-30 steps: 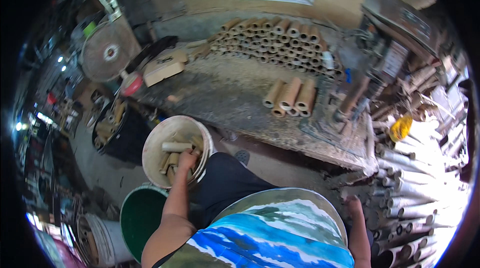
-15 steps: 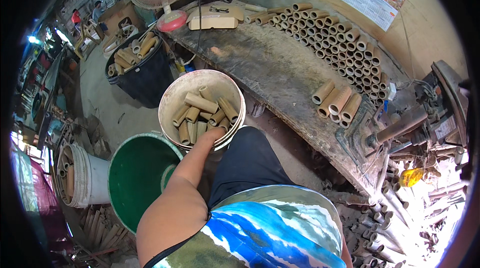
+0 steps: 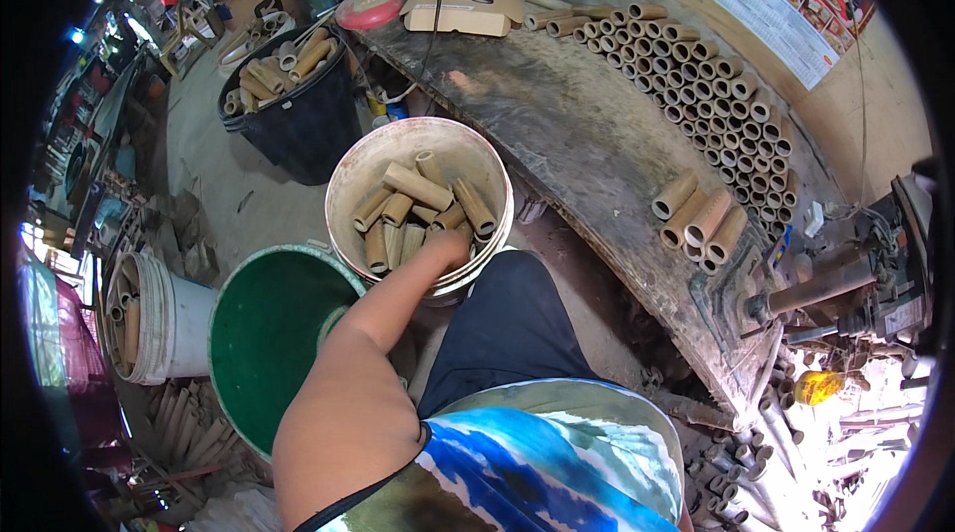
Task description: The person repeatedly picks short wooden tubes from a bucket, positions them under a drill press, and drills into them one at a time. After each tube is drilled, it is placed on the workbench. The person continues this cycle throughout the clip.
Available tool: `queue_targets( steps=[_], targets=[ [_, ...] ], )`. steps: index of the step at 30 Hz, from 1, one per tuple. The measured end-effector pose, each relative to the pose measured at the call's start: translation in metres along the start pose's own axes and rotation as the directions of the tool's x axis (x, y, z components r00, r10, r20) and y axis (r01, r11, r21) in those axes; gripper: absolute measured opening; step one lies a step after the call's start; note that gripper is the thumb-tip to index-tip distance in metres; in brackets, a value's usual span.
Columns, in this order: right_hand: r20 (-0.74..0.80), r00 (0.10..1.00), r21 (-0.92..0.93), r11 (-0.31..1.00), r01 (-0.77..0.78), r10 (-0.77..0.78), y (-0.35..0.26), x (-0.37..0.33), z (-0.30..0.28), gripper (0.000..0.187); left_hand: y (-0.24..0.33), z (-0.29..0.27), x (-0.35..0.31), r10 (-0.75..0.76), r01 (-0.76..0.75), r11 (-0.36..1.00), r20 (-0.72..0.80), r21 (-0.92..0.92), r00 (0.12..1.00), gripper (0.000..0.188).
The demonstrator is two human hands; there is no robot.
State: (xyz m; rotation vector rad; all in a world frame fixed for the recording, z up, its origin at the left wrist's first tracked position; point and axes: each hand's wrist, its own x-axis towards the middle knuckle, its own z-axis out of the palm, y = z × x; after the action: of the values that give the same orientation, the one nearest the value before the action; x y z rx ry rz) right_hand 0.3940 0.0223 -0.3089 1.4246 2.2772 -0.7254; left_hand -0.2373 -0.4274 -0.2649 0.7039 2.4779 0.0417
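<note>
My left hand (image 3: 450, 250) reaches down into a white bucket (image 3: 343, 174), against its near right inner side. Short bamboo tubes (image 3: 418, 186) lie jumbled in that bucket, and the hand is among them. Its fingers are hidden by the tubes and the bucket, so whether they grip one does not show. My right hand is out of view. Close to my left arm stands a green bucket (image 3: 261, 333) with its inside showing. On the workbench (image 3: 537, 134) to the right rests a small group of bamboo tubes (image 3: 708, 214).
Many more tubes are stacked (image 3: 716, 104) along the wall. A black tub (image 3: 298, 139) of tubes stands far left, a white pail (image 3: 184, 333) of tubes nearer left. A fan (image 3: 360, 0), a cardboard box (image 3: 463, 10) and a metal machine (image 3: 821, 283) occupy the bench.
My left hand has shifted slightly within the bucket, farther in toward the right side. The whole view has swung a little, so the bench things appear farther right.
</note>
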Motion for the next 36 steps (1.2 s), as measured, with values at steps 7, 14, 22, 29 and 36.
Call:
queue_targets(
  steps=[7,14,22,29,36],
  targets=[
    [0.013,1.000,-0.021,1.000,-0.016,0.016,-0.007,-0.002,-0.010,0.028,-0.056,-0.022,0.044,-0.232,0.241,0.970,-0.451,-0.037,0.862,0.050],
    [0.023,0.999,-0.035,0.999,-0.030,0.031,-0.009,-0.009,-0.014,0.029,-0.096,-0.019,0.063,-0.248,0.376,0.904,-0.468,0.202,0.848,0.044],
    [0.021,1.000,-0.017,1.000,-0.016,0.016,-0.009,-0.018,-0.014,0.030,-0.085,-0.010,0.046,-0.419,0.407,0.907,-0.310,-0.104,0.854,0.050],
    [-0.009,0.999,0.016,0.998,0.054,-0.053,-0.008,-0.012,-0.011,0.031,-0.065,-0.031,0.016,-0.242,-0.034,0.820,-0.400,-0.572,0.884,0.086],
    [-0.105,0.956,-0.028,0.962,0.272,-0.273,-0.049,-0.019,-0.034,0.032,0.054,-0.119,-0.057,-0.097,-0.518,0.587,-0.689,-0.622,0.718,0.080]
  ],
)
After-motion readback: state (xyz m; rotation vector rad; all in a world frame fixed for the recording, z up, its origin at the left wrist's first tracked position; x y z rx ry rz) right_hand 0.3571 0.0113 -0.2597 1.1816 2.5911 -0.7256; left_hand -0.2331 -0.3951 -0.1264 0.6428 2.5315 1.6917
